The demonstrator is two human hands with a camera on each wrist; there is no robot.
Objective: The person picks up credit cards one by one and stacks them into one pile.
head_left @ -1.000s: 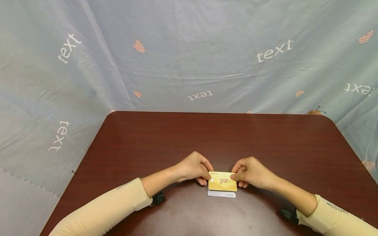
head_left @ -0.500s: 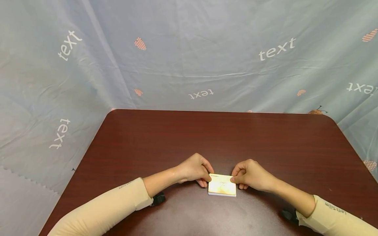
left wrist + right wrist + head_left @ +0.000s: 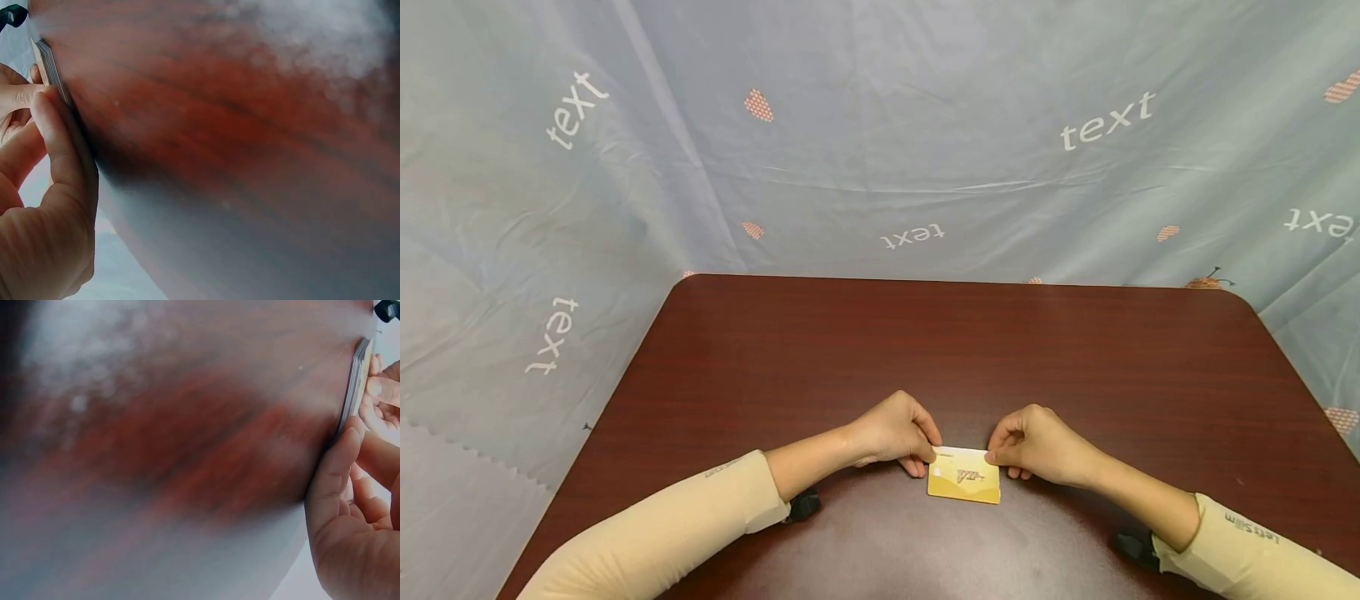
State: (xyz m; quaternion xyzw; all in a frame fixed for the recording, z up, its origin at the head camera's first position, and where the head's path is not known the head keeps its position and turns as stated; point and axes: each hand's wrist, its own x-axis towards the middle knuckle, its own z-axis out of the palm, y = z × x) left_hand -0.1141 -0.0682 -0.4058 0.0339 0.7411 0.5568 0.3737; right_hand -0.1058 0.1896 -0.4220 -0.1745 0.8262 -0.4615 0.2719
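Note:
A yellow card [image 3: 964, 483] with reddish lettering lies face up at the top of a small stack of cards. Seen edge-on in the left wrist view, the stack [image 3: 52, 67] shows several thin layers. My left hand [image 3: 893, 429] pinches its left side near the far corner, thumb on top. On the opposite side, my right hand [image 3: 1041, 444] pinches the far right corner between thumb and fingers. In the right wrist view the card stack [image 3: 354, 384] stands close over the tabletop. The lower cards are hidden under the yellow one in the head view.
The dark red-brown wooden table [image 3: 850, 350] stretches out around the hands. Behind it and to the left hangs a grey-blue curtain [image 3: 850, 125] printed with white words. Black wrist devices [image 3: 805, 504] sit under both forearms, which wear cream sleeves [image 3: 700, 521].
The yellow card has slid toward the near edge and now covers the white card that stuck out below it. Both hands keep their pinch at the sides; the view has tilted slightly.

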